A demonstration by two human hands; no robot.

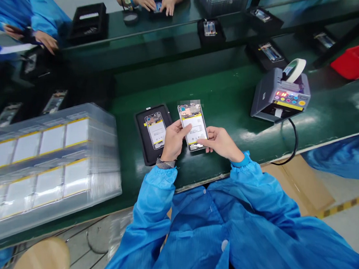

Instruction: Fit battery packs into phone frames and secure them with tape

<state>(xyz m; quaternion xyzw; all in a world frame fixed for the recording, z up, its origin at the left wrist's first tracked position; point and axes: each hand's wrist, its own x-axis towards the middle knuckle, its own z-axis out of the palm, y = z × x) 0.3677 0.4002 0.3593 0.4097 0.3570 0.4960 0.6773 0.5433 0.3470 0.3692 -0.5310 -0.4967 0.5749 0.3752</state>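
An opened phone (194, 123) with its white battery and circuit board showing is held above the green bench, between both hands. My left hand (174, 141) grips its left edge, the thumb lying across the battery. On the lower right corner, my right hand (224, 143) is closed, thumb on top and fingers underneath. A clear film piece (189, 102) seems to stick out past the phone's top edge. Just left of my hands, a second opened phone (155, 130) lies in a black tray (147, 154).
Stacked clear trays of batteries (104, 155) stand at the left. A tape dispenser (279, 96) with its cable sits at the right, a red bin (351, 63) beyond it. Across the bench, co-workers' hands (156, 4) work near black trays (211, 31) on a moving-line strip.
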